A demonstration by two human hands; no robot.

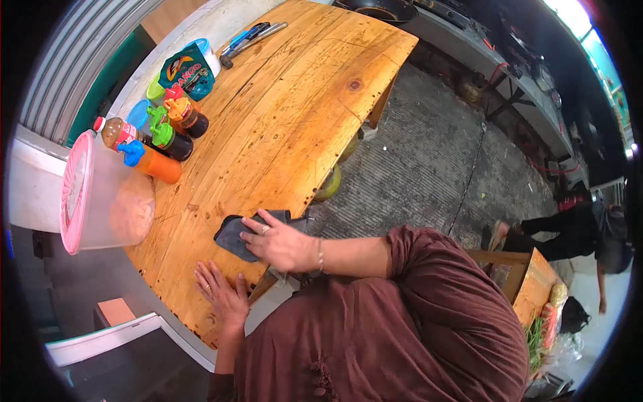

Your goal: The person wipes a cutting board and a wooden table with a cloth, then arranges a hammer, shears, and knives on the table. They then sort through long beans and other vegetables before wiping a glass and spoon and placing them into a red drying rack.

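Note:
My right hand (284,246), with a ring and a bracelet, presses a dark grey cloth (231,236) down on the wooden table (288,120) near its edge. The cloth sticks out on both sides of the fingers, and the palm hides its middle. My left hand (224,298) lies flat on the tabletop close to the near corner, fingers apart, holding nothing. Beyond the hands to the left stands a clear plastic tub (110,208) with a pink lid. Beside it are an orange sauce bottle (157,164) with a blue cap and dark sauce bottles (175,142).
A green pouch (187,72) and a white tub (209,59) stand along the far left edge, near several long-handled tools (251,41). A wok (378,8) sits at the back. On the right, a person (576,231) is near a small wooden table (536,285) bearing vegetables.

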